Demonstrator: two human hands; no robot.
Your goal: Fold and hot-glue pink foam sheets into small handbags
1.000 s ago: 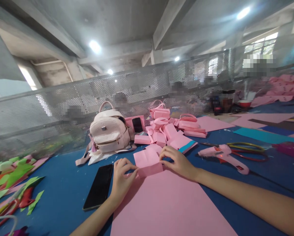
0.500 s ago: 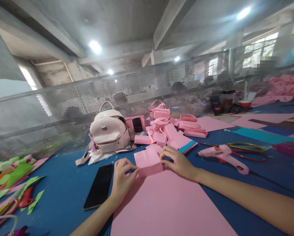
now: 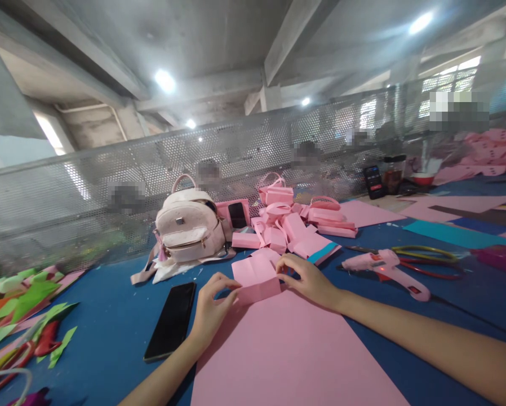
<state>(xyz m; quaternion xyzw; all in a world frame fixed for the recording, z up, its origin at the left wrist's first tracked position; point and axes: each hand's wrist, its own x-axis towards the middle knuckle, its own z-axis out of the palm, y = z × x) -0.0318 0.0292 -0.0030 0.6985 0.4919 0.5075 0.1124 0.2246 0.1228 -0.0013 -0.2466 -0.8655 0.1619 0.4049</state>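
A small creased pink paper piece (image 3: 257, 277) is held between my two hands, its near part folded upward. My left hand (image 3: 214, 301) pinches its left edge with thumb and fingers. At the right edge, my right hand (image 3: 306, 281) grips it the same way. Beneath and nearer to me lies a large flat pink sheet (image 3: 295, 355). Just left of my left hand rests a black phone (image 3: 171, 321). A pink glue gun (image 3: 386, 270) with a lit red spot lies to the right of my right hand.
Behind my hands stand a cream backpack (image 3: 187, 225) and a pile of folded pink paper pieces (image 3: 278, 220). Scissors (image 3: 430, 254) lie beyond the glue gun. Green scraps (image 3: 33, 299) and red-handled scissors (image 3: 20, 361) are at left. A perforated metal screen (image 3: 236, 146) runs behind.
The near part of the small pink piece stands slightly more folded up. Both hands keep their grip and have barely moved.
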